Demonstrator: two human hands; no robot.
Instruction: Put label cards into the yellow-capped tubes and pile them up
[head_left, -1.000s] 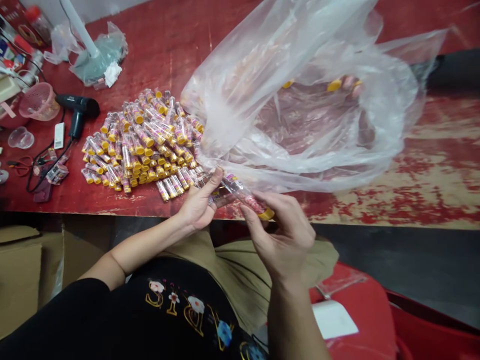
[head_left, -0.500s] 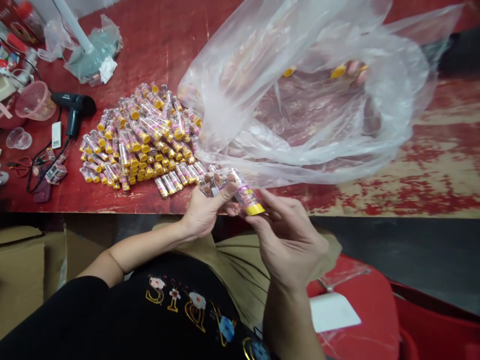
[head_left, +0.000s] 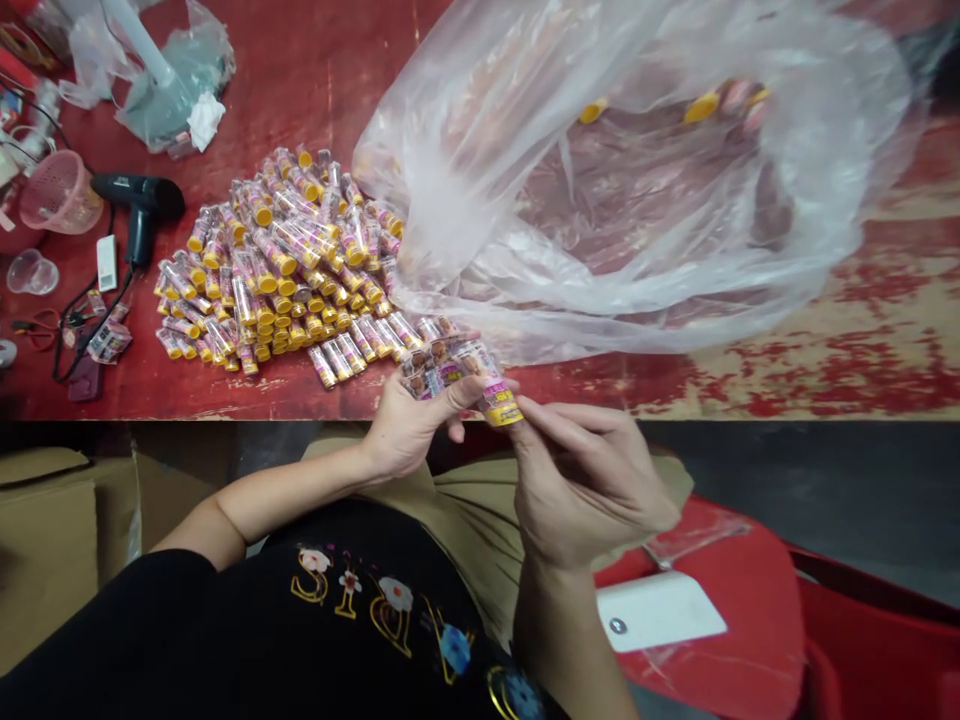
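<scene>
Tube (head_left: 493,390) with a yellow end, held up near the edge of a scuffed red worktop (head_left: 247,402).
From where I stand, the right hand (head_left: 592,480) pinches the yellow end between thumb and fingers, while the left hand (head_left: 409,420) closes round a bunch of printed wrappers (head_left: 426,370), its thumb by the tube's side; how firmly it presses there, I can't tell. Just beyond the left hand, a heap of matching tubes (head_left: 277,260) covers the worktop, some lined up side by side at its near edge. Against the heap sprawls a crumpled clear plastic bag (head_left: 675,250), yellow ends showing within. Farther left lie a dark hair dryer (head_left: 139,215) and a pink basket (head_left: 56,190).
</scene>
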